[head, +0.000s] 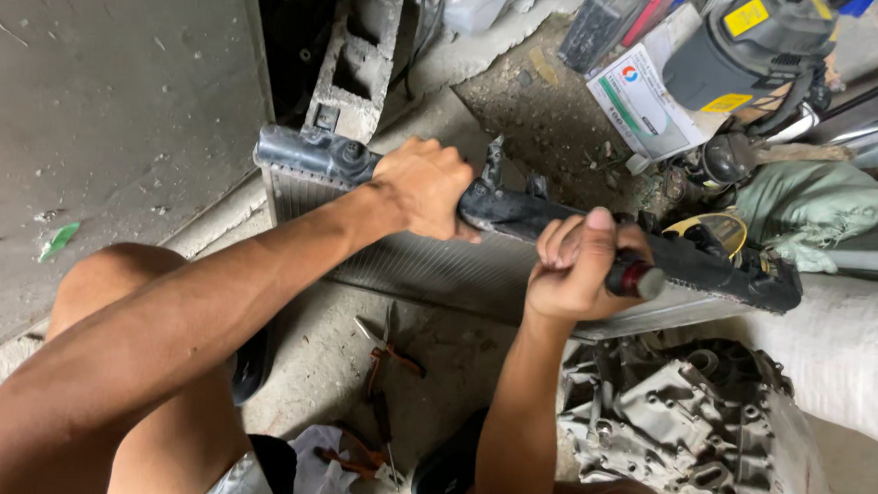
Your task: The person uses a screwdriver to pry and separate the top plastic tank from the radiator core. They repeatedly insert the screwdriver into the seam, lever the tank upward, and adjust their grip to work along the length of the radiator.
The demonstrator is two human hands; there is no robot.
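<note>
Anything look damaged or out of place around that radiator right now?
Nothing on the radiator looks broken. Odd bits: pliers lie loose on the concrete by the person's knees, and a concrete block leans behind the radiator's end.

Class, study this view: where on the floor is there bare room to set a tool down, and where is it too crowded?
Free: the concrete floor between the radiator and the pliers, beside the knee. The grey panel at left is bare too. Crowded: right of the right hand, where the metal engine casing and white sack lie, and the top right around the grey machine. The left hand grips the radiator's top.
</note>
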